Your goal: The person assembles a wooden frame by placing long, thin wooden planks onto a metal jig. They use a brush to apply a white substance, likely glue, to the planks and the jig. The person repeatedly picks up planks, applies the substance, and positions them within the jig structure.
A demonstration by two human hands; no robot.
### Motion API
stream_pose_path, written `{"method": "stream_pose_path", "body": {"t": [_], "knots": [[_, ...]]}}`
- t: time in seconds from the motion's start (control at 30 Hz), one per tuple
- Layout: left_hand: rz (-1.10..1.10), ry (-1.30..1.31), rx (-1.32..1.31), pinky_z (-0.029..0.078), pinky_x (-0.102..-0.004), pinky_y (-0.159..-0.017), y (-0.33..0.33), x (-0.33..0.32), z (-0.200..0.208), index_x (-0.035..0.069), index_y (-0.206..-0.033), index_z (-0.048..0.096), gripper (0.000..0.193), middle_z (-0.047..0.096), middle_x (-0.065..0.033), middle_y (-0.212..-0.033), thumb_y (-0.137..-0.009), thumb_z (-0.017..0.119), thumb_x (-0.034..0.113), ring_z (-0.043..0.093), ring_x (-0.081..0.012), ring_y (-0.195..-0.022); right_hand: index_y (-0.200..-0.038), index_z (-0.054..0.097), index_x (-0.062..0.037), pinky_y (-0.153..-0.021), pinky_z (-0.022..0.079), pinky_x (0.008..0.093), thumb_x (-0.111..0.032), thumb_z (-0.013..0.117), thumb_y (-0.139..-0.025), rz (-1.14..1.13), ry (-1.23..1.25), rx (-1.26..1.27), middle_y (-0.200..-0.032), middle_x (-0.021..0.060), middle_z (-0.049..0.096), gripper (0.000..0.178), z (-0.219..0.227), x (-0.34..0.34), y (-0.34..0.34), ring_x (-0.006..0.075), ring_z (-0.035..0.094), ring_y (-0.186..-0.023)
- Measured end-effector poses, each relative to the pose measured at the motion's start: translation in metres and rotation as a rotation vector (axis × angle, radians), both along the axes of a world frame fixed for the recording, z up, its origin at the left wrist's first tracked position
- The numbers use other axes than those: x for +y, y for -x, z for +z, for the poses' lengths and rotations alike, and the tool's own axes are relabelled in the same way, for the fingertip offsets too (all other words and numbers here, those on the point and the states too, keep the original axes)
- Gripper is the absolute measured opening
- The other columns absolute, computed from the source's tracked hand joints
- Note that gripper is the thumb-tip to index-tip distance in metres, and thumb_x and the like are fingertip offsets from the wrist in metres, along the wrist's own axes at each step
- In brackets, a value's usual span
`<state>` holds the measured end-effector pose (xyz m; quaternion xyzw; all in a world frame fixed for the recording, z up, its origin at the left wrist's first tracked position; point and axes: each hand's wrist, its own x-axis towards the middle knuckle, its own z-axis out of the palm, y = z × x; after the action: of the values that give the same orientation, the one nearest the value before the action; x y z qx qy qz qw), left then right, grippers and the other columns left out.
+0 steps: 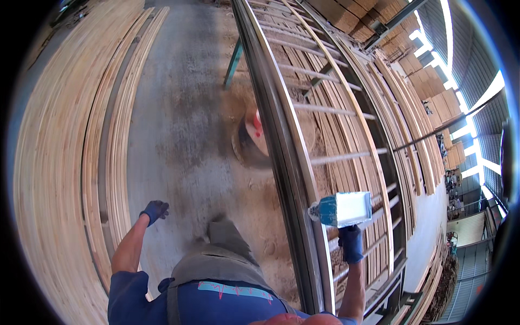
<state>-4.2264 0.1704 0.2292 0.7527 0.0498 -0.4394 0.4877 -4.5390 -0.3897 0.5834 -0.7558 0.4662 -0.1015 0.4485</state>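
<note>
My right hand [352, 244], in a dark blue glove, is closed around the lower side of a glue roller [346, 209]. The roller has a blue box-shaped body with a broad white face, and its white-smeared end meets the edge of a long wooden strip [295, 132]. That strip lies lengthwise along the dark rail [269, 103] of a metal rack. Away to the left, my gloved left hand [155, 211] hangs over the floor beside the stacked boards. Its fingers are loosely bent and apart, with nothing seen in them.
Long planks [59, 141] are stacked on the left. Rack rungs [336, 108] cross to the right of the rail, with a second wooden strip [374, 146] over them. A round drum [252, 141] with a red-and-white item stands under the rack. More lumber stacks [433, 114] stand beyond.
</note>
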Motion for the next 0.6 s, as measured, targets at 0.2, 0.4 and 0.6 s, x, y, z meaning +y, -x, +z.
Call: {"method": "stream_pose_path", "body": {"t": [0.2,0.4,0.6], "knots": [[0.294,0.063,0.049,0.051,-0.0322,-0.056,-0.178,-0.004,-0.005,0.0,-0.106,0.063,0.038,0.07,-0.0129,-0.085,-0.098,0.051,0.035,0.067,-0.0219,-0.069,-0.08,0.058,-0.0136,-0.039,0.029,0.0232,-0.019,0.063,-0.092,0.044,-0.065,-0.046,-0.06,-0.0059,0.047,0.015,-0.017,-0.055,-0.259,0.0041,0.039,-0.044],[0.383,-0.167,0.293,0.047,-0.0383,-0.05,-0.162,0.105,-0.071,0.011,-0.096,0.063,0.042,0.071,-0.0141,-0.087,-0.099,0.041,0.046,0.066,-0.0263,-0.064,-0.08,0.059,-0.0111,-0.039,0.031,0.0238,-0.025,0.064,-0.093,0.158,-0.077,-0.078,-0.059,-0.0046,0.049,0.019,-0.009,-0.104,-0.521,0.0047,0.042,-0.045],[0.61,-0.271,0.785,0.046,-0.0519,-0.064,-0.217,0.059,-0.045,0.006,-0.112,0.06,0.048,0.069,-0.0178,-0.097,-0.099,0.04,0.046,0.067,-0.0345,-0.077,-0.082,0.059,-0.0111,-0.039,0.031,0.024,-0.028,0.066,-0.091,0.191,-0.117,-0.123,-0.059,-0.0044,0.049,0.02,-0.013,-0.142,-0.765,0.0048,0.042,-0.044]]}}
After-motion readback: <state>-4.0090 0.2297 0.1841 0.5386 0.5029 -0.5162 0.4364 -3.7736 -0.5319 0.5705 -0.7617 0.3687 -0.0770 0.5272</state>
